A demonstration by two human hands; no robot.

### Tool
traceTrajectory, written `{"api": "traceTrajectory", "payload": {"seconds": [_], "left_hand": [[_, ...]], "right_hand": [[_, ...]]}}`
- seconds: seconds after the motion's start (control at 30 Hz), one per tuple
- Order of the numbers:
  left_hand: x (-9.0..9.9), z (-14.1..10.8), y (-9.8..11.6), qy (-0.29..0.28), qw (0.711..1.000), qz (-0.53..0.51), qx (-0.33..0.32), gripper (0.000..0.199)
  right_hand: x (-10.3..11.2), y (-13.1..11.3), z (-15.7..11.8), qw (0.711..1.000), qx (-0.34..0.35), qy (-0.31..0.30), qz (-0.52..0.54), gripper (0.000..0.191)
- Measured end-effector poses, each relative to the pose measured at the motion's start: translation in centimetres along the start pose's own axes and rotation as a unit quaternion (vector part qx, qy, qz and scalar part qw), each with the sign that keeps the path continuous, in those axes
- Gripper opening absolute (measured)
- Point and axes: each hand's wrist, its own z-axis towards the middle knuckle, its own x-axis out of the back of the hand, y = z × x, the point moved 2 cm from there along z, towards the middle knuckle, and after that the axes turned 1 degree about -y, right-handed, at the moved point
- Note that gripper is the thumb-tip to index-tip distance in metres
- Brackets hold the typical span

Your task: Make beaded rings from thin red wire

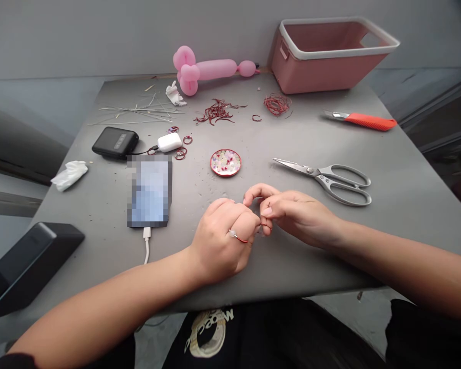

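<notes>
My left hand (226, 238) is closed in a fist above the near part of the grey table (200, 284); a red cord ring with a pale bead (233, 233) circles one of its fingers. Touching it at the fingertips, my right hand (292, 212) has its thumb and fingers bent into a pinch. A bit of red cord (267, 226) shows at the right fingers; whatever lies between the two hands is too small to make out. Just beyond the hands sits a small round dish of beads (225, 163). Grey scissors (322, 179) lie right of it.
A phone (150, 192), power bank (116, 142) and white case (169, 142) lie left. Red cord pieces (217, 111), a cord coil (277, 104), a pink balloon (215, 69), a pink bin (318, 66) and a red cutter (369, 121) stand or lie farther back. A black box (30, 266) is near left.
</notes>
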Motion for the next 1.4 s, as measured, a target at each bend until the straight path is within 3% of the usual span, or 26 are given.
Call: {"api": "traceTrajectory", "payload": {"seconds": [0.2, 0.3, 0.33, 0.4, 0.47, 0.53, 0.7, 1.0, 1.1, 1.2, 1.33, 1.4], "left_hand": [[0.1, 0.2, -0.2, 0.018, 1.000, 0.007, -0.001, 0.011], [0.3, 0.4, -0.7, 0.028, 0.999, -0.019, 0.039, 0.011], [0.3, 0.5, -0.9, 0.029, 0.998, -0.027, 0.058, 0.011], [0.4, 0.5, -1.1, 0.033, 0.995, -0.035, 0.089, 0.013], [0.5, 0.5, -1.2, 0.033, 0.994, -0.041, 0.100, 0.013], [0.5, 0.5, -1.0, 0.033, 0.994, -0.048, 0.095, 0.013], [0.4, 0.2, -0.7, 0.027, 0.994, -0.036, 0.099, 0.010], [0.3, 0.1, -0.3, 0.002, 0.996, -0.024, 0.091, 0.010], [0.2, 0.1, -0.3, -0.002, 0.997, -0.006, 0.083, 0.010], [0.1, 0.0, -0.3, 0.011, 0.998, 0.032, 0.053, 0.009], [-0.1, 0.2, -0.5, 0.017, 0.997, 0.056, 0.053, 0.011], [-0.1, 0.3, -0.6, 0.012, 0.997, 0.041, 0.065, 0.012]], "right_hand": [[0.4, 0.0, -0.1, 1.000, 0.015, 0.006, -0.009, 0.034], [0.7, -0.5, -0.6, 0.975, 0.097, 0.128, -0.155, 0.024], [0.7, -0.8, -0.8, 0.948, 0.147, 0.172, -0.225, 0.019], [0.1, -1.5, -1.4, 0.864, 0.262, 0.220, -0.369, 0.016], [-0.8, -1.8, -2.0, 0.771, 0.355, 0.225, -0.478, 0.019], [-1.5, -1.9, -2.4, 0.716, 0.393, 0.219, -0.534, 0.021], [-2.3, -1.6, -2.9, 0.711, 0.380, 0.216, -0.551, 0.024], [-2.3, -1.1, -2.8, 0.650, 0.401, 0.236, -0.601, 0.021], [-2.3, -0.9, -2.6, 0.686, 0.359, 0.239, -0.586, 0.019], [-1.9, -1.1, -2.2, 0.793, 0.275, 0.190, -0.509, 0.018], [-0.8, -1.5, -1.4, 0.949, 0.066, 0.065, -0.302, 0.013], [-0.5, -1.3, -1.1, 0.989, -0.037, -0.021, -0.140, 0.020]]}}
